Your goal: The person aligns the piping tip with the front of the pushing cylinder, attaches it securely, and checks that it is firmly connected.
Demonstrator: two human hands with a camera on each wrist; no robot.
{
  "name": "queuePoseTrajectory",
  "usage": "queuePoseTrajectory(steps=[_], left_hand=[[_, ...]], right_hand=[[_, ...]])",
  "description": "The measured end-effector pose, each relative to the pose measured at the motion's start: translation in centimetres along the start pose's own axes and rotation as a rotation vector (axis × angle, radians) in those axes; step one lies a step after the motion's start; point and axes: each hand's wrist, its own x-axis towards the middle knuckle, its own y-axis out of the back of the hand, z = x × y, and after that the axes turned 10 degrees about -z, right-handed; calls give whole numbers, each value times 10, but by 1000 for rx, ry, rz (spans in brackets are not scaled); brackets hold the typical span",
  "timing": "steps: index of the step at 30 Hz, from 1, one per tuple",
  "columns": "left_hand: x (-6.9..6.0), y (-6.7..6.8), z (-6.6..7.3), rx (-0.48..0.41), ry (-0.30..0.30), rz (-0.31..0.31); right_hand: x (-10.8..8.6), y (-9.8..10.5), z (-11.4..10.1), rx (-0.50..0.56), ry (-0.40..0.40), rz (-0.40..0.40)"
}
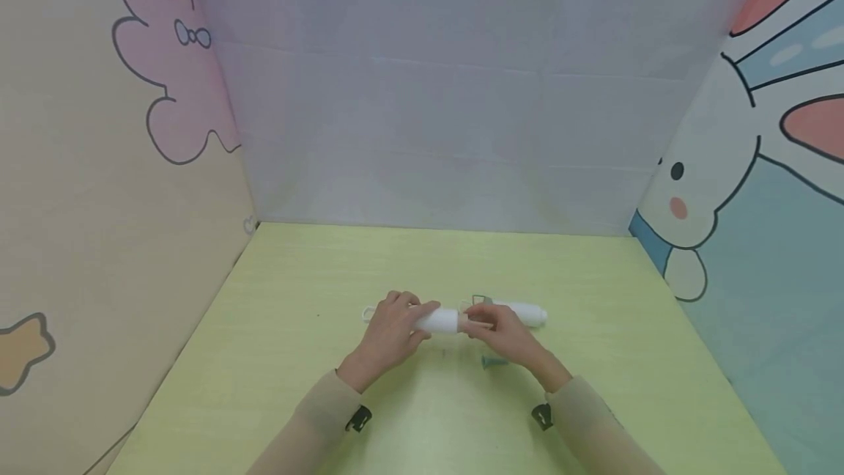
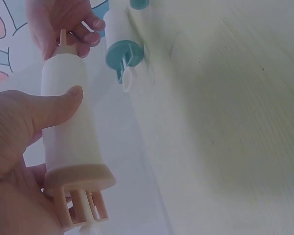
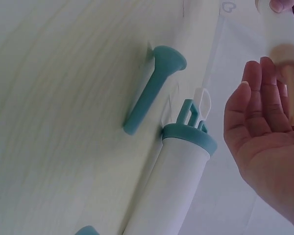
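My left hand (image 1: 389, 328) grips a white pastry-syringe-like tube (image 1: 440, 321), with the thumb across its side in the left wrist view. A peach flange (image 2: 78, 177) with open-framed handles caps its near end there. At the other end is a slim peach nozzle (image 3: 290, 90) with a wide collar. My right hand (image 1: 508, 332) pinches that collar between fingertips and thumb, while the nozzle's stem points over the palm in the right wrist view. The thumb is mostly out of that frame.
A second white tube (image 3: 169, 191) with a teal handled cap lies on the yellow table (image 1: 277, 402), behind my right hand. Closer in lies a loose teal nozzle (image 3: 154, 88). A teal tip (image 3: 87, 231) shows at the right wrist view's lower edge. Printed walls (image 1: 448, 130) enclose the table.
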Motion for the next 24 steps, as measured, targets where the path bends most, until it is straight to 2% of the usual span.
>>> queuePoseTrajectory(steps=[4, 11, 18, 24], left_hand=[[0, 1, 0, 13, 9, -9], [1, -1, -1, 34, 14, -16], [1, -2, -1, 16, 6, -14], [0, -1, 0, 6, -3, -10]], right_hand=[[0, 0, -3, -20, -27, -11], [0, 0, 5, -14, 14, 13], [5, -3, 32, 14, 97, 34], [7, -3, 45, -13, 106, 49]])
